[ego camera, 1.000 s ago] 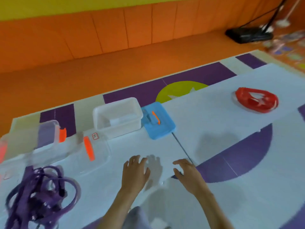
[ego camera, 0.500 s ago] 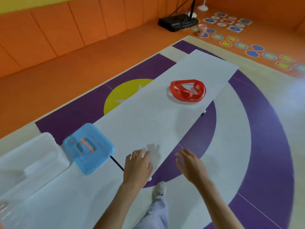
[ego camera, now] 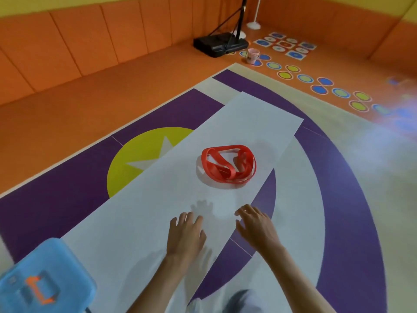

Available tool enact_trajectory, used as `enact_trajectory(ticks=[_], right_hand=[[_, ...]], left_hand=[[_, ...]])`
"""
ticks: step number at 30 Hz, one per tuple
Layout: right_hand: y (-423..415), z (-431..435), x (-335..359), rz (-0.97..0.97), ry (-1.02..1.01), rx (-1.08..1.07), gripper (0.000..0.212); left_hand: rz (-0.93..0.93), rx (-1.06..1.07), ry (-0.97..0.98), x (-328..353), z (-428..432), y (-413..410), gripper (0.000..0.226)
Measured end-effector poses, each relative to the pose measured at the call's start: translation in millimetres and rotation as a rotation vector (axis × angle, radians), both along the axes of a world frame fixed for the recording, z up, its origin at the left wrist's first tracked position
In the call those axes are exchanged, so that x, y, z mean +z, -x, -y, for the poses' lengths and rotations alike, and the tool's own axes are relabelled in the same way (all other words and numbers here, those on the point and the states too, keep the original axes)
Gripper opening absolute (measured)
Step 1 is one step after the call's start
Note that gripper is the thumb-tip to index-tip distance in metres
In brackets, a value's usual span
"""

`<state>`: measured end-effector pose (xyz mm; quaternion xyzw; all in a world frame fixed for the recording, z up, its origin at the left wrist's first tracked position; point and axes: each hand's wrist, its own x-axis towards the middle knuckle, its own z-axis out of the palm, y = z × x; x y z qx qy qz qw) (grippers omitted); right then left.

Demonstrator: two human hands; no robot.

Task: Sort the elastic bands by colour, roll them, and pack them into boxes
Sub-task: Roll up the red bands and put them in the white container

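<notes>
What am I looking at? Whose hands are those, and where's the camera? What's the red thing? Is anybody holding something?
There is no machine here, just a person. The camera sits on their head and looks forward and down, so you see their own arms reaching in from the bottom. The left hand and the right hand are both open, with nothing in them. A long white sheet is spread on the floor. Farther along it lies a loose tangle of red elastic bands; nobody touches it. In the bottom left corner is a blue box with an orange handle on top. Far off stand a pink cup and a black stand base. The job is to sort bands by colour, roll them and pack them in boxes.
</notes>
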<state>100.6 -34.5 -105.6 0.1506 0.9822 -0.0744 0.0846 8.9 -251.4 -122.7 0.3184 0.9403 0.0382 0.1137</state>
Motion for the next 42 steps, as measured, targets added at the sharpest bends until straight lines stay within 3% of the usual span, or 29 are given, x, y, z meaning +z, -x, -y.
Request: enact_trajectory(ticks=[6,13,15,17,22,27,30,33,37,42], right_hand=[[73,-86,-22,0.055,-0.028,0.061,0.036],[166,-177,-54,0.119,-0.005,0.147,0.034],[189,-202,-63,0.140,-0.012,0.170,0.048],[212,-225,-72,0.166,0.004,0.184,0.066],[264,-273,-97,0.274,0.104,0.074,0.062],[296,-295,-120,0.365,0.263,0.047,0.071],[302,-297,-130,0.293,0.285,0.049,0.056],[308,-292,-135,0.250,0.281,0.087,0.036],[313,-283,-138,0.233,0.275,0.182,0.027],[297,-283,-129,0.152,0.300,0.253,0.019]], left_hand=[[0.052,0.061,0.048,-6,-67,60,0.045],[0.189,0.278,0.078,-22,-151,122,0.048],[0.272,0.354,0.069,-29,-178,138,0.057],[0.364,0.448,0.041,-36,-205,155,0.069],[0.487,0.757,-0.089,-53,-255,196,0.083],[0.667,0.897,-0.220,-79,-276,222,0.078],[0.656,1.023,-0.383,-92,-286,227,0.072],[0.592,1.109,-0.322,-104,-295,222,0.068],[0.485,1.166,-0.402,-109,-303,221,0.036],[0.382,1.176,-0.495,-91,-294,207,0.033]])
